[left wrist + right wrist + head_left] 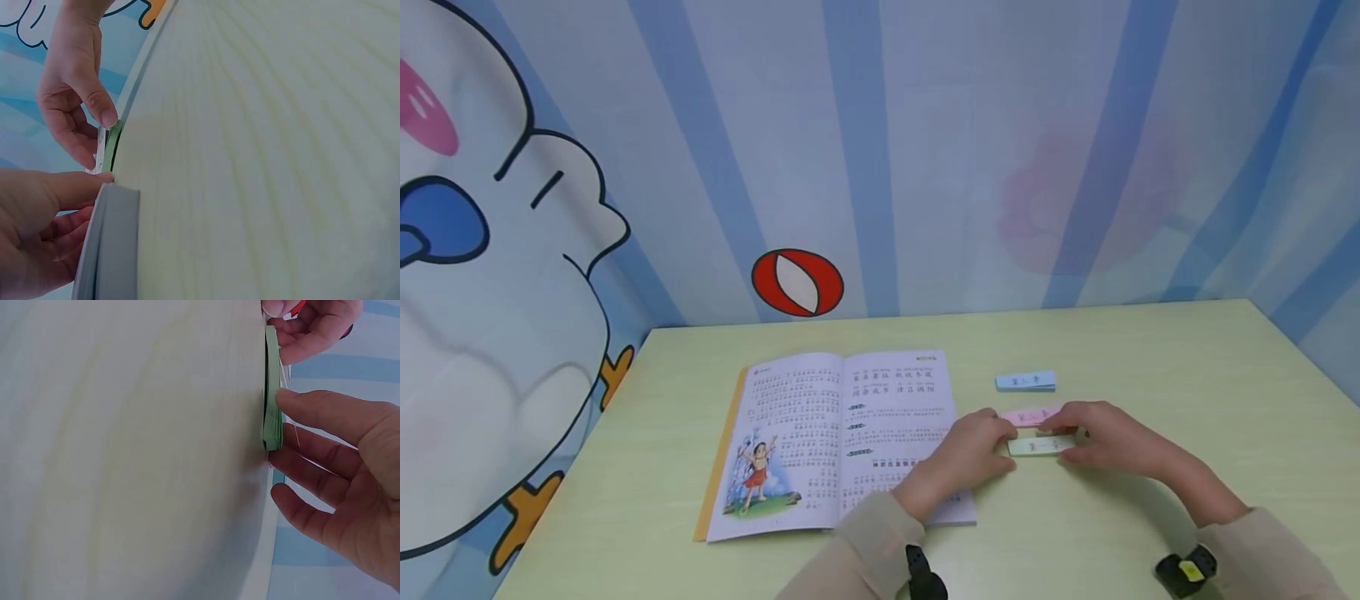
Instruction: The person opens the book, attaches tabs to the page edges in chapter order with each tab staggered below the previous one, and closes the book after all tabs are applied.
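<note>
A pale green folded paper strip (1036, 447) with handwriting lies on the table to the right of the open book. My left hand (976, 450) holds its left end, thumb at the near side and fingers toward the back. The right hand (1105, 437) pinches the other end between thumb and fingers. In the right wrist view, the thumb lies against the edge of the green strip (272, 394), whose stacked layers show. Just behind it is a pink paper strip (1028, 417), partly covered by the fingers. Farther back lies a blue folded paper strip (1026, 382).
The open book (895, 417) with printed text and a picture lies left of the strips, its lower right page under my left forearm. A patterned wall (925, 167) stands along the back edge of the pale table (1187, 358).
</note>
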Available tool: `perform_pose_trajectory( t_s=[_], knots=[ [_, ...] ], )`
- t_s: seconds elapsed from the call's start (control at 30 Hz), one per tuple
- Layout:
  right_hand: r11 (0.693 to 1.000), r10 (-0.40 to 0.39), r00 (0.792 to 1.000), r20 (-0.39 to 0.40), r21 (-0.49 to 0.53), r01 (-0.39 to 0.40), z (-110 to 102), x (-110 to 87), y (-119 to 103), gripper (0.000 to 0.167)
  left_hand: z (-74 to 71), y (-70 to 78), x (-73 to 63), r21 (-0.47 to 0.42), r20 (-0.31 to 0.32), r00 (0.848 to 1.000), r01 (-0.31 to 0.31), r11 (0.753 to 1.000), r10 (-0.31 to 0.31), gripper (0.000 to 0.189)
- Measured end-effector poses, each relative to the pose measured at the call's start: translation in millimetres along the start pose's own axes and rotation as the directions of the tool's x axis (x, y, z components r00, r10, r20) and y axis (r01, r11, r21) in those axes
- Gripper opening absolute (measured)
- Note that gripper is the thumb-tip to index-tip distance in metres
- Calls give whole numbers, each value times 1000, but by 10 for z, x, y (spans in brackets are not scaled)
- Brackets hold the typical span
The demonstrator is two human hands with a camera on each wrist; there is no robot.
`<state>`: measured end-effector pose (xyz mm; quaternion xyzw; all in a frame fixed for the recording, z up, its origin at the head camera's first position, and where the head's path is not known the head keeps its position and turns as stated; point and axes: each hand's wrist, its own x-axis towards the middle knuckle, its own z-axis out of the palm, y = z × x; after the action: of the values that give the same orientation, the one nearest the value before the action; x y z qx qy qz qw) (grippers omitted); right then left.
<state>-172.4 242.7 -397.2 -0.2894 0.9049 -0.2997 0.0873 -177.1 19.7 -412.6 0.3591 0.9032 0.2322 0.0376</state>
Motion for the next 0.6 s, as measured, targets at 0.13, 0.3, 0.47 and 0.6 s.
perform_pose_trajectory(
  t_s=[0.13, 0.3, 0.47, 0.6],
  knots=[
    [999, -32, 999, 5, -22, 32, 7, 12, 10, 32, 24, 13, 24, 31, -22, 1000, -7, 1000, 8, 26],
    [996, -65, 998, 11, -59, 66, 22, 32, 22, 29, 29, 37, 38, 32, -38, 999, -18, 999, 19, 21],
    [990, -104, 995, 7, -96, 104, 34, 39, 7, 26, 29, 53, 39, 34, -37, 999, -18, 999, 19, 16],
    [988, -110, 994, 15, -108, 111, 37, 44, -12, 22, 43, 41, 29, 30, -38, 999, -14, 999, 15, 15]
  ],
)
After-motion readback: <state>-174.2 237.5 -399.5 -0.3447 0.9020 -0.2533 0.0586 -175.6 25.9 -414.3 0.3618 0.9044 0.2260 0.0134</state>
